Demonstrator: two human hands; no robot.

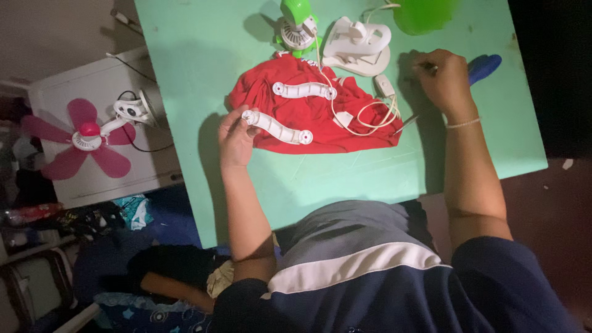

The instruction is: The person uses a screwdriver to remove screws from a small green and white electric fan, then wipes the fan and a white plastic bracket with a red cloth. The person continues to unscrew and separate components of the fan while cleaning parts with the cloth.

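My left hand (234, 137) pinches the end of a white plastic arm piece (277, 128) that lies on a red cloth (314, 114). A second white arm piece (304, 90) rests higher on the cloth. My right hand (443, 79) is closed around a blue-handled screwdriver (484, 66), its thin shaft (407, 123) pointing down toward the cloth's right edge. A white cable with a switch (370, 111) loops across the cloth. A white clip base (359, 44) and a green and white fan motor (297, 29) sit beyond the cloth.
All this lies on a mint green table (203, 61). A green round part (425, 15) sits at the far edge. Left of the table, a pink-bladed clip fan (86, 135) rests on a white box (92, 92). Clutter and cloth fill the floor at lower left.
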